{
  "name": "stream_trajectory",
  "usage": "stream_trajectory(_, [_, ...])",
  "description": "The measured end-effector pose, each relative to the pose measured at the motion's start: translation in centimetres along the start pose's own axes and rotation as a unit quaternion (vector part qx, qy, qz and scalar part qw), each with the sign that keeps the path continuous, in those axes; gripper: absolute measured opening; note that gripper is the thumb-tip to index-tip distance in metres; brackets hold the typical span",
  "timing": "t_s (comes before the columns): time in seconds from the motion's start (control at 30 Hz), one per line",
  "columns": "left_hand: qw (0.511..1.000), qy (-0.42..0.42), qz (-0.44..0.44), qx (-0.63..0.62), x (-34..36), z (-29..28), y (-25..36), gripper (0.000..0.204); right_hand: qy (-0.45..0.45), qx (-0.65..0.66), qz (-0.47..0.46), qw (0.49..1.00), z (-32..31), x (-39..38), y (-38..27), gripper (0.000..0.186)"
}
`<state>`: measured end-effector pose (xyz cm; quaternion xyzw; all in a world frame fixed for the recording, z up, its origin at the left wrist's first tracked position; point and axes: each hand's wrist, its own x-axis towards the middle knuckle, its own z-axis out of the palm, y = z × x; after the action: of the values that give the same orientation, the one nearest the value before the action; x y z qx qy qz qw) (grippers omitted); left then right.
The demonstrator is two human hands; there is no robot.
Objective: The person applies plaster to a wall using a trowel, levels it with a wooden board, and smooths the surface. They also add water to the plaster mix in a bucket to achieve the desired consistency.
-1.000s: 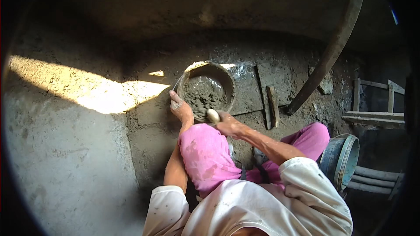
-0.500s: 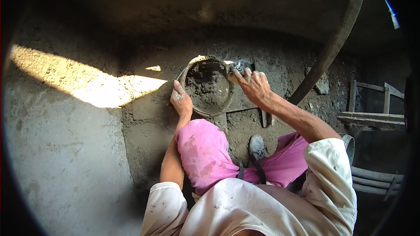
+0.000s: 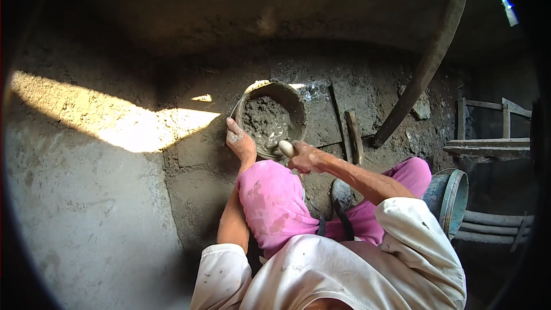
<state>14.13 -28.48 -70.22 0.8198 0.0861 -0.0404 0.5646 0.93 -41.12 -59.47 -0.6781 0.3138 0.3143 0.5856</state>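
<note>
A round bucket (image 3: 300,116) of wet grey mortar (image 3: 265,116) sits in front of my knees, its mouth tilted toward me. My left hand (image 3: 242,144) is closed on the bucket's left rim, by a thin wire handle. At the near right of the rim, my right hand (image 3: 305,157) wraps round a trowel (image 3: 286,148); its pale rounded handle end shows, while the blade is hidden. My pink-trousered left knee (image 3: 265,186) lies close below the bucket.
A long curved plank (image 3: 426,69) leans at the right. Short wooden pieces (image 3: 354,138) lie right of the bucket. A second bucket (image 3: 453,198) stands by my right knee, near a wooden frame (image 3: 488,148). Sunlight crosses the rough ground (image 3: 132,126) at left.
My right hand has swung from the bucket's far right rim toward me with the trowel. My right knee has shifted right. My left hand keeps its hold on the bucket.
</note>
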Motion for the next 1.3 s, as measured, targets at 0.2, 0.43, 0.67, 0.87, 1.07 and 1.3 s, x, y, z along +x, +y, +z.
stream_trajectory(0.2, [1.0, 0.005, -0.015, -0.002, 0.3, -1.1, -0.8, 0.072, -0.179, 0.522, 0.065, 0.832, 1.6, 6.4, 2.5, 0.017])
stream_trajectory(0.43, [0.999, -0.037, 0.011, 0.03, 0.6, -1.7, -0.6, 0.074, 0.116, -0.453, -0.036, 0.883, -3.0, -3.1, -2.1, 0.059])
stream_trajectory(0.67, [0.995, -0.072, 0.051, 0.046, -1.0, -0.4, 0.9, 0.069, 0.235, -0.649, -0.153, 0.707, -8.6, 2.7, -1.1, 0.031])
stream_trajectory(0.87, [0.996, -0.045, 0.075, 0.006, -0.1, -0.4, -0.6, 0.068, 0.065, -0.476, -0.132, 0.867, -3.4, 4.3, 3.3, 0.035])
stream_trajectory(1.07, [0.996, -0.039, 0.07, 0.031, 0.7, -0.8, -0.3, 0.068, 0.063, -0.593, -0.087, 0.798, -3.1, 0.5, -0.5, 0.049])
stream_trajectory(1.3, [0.992, -0.039, 0.106, 0.06, 0.2, -0.5, 0.1, 0.056, 0.188, -0.796, -0.069, 0.571, -6.8, 2.4, -7.7, 0.045])
